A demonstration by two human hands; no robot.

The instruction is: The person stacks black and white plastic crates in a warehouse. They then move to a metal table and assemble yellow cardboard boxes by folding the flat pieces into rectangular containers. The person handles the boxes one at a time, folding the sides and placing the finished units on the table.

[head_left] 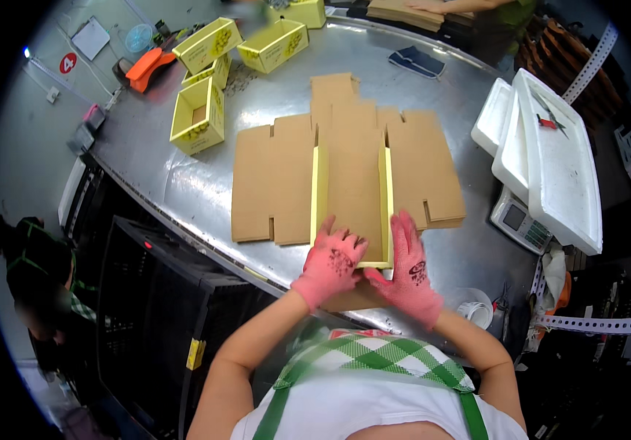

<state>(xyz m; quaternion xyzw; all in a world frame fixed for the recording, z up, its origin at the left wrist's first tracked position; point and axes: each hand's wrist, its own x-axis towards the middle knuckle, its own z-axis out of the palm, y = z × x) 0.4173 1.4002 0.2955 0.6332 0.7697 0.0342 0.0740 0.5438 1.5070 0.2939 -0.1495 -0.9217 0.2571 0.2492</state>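
Observation:
A partly folded cardboard box [356, 198] lies in front of me, brown inside, with yellow long side walls standing up. Both my hands wear pink gloves with a dark print. My left hand [332, 265] grips the box at its near left corner, its fingers curled over the near end and into the box. My right hand [409, 275] lies along the outside of the right wall, fingers stretched forward and thumb towards the near end. Beneath the box, flat cardboard blanks [271, 183] spread out to both sides. Part of a brown flap [356, 299] shows below my hands.
Several yellow boxes [198, 117] stand at the far left of the metal table [271, 95]. A blue cloth [417, 62] lies at the back. White foam trays [557, 154] with scissors [548, 123] rest by a scale [521, 220] at right. A co-worker's arm [462, 6] touches far cardboard.

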